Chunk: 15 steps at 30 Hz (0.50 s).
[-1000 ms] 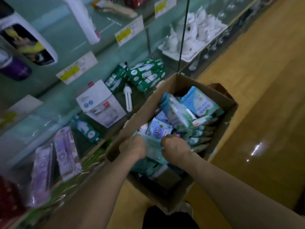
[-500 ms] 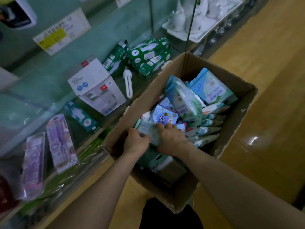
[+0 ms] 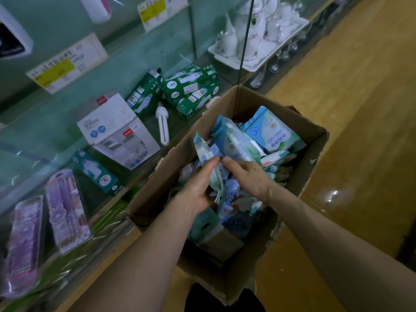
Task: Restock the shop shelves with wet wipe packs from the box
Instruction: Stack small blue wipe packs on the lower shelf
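The wet wipe pack (image 3: 206,152) stands on edge in your left hand (image 3: 198,188), fingers and thumb curled round its lower half, likely to lift it clear of the pile. Your right hand (image 3: 247,174), just right of it, is loose and holds nothing; whether its fingertips touch the pack is unclear. Beneath both, packs deep in the cardboard box (image 3: 254,102) blur together

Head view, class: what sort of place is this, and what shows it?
Probably a general shop: yellow price labels on glass shelves, boxed light bulbs, a white tea set on display.
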Available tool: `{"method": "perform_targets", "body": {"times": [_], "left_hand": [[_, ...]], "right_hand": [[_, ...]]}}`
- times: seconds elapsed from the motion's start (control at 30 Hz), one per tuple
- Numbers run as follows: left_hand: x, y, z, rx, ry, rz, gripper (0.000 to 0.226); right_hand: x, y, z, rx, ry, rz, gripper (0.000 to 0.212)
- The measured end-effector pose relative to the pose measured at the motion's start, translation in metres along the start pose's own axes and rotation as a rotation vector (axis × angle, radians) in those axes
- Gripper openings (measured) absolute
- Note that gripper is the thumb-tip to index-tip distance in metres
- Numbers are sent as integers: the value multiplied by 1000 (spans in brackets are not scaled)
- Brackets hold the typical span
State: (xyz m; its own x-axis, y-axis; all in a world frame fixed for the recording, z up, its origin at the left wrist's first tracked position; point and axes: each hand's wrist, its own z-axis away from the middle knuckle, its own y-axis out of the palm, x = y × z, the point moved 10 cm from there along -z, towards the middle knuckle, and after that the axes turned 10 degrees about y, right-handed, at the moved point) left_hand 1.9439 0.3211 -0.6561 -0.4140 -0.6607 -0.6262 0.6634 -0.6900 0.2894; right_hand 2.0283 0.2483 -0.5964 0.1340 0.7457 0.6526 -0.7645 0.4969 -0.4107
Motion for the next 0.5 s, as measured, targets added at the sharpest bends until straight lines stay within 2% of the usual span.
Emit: {"method": "perform_targets", "body": {"times": [0.07,0.1,0.23,0.37,0.5], "left_hand": [[-4,-11,-6,-67,17,-92,43],[-6,-16,-6,-106,20,-136,44],[-8,-29,-13,-183,23,-224,62],[-12,-28,-19,-184,36,-250,70],[-14,-32,-24,-233,48,-269,98]], "right_hand": [[13,-35,-5,-334,-130,261,37],[14,-41,-12,-416,-113,400,35],[10,-34,-38,-394,11,738,29],[23,-27,-47,-483,-93,872,37],[29,-16,-41,-581,-301,857,35]]}}
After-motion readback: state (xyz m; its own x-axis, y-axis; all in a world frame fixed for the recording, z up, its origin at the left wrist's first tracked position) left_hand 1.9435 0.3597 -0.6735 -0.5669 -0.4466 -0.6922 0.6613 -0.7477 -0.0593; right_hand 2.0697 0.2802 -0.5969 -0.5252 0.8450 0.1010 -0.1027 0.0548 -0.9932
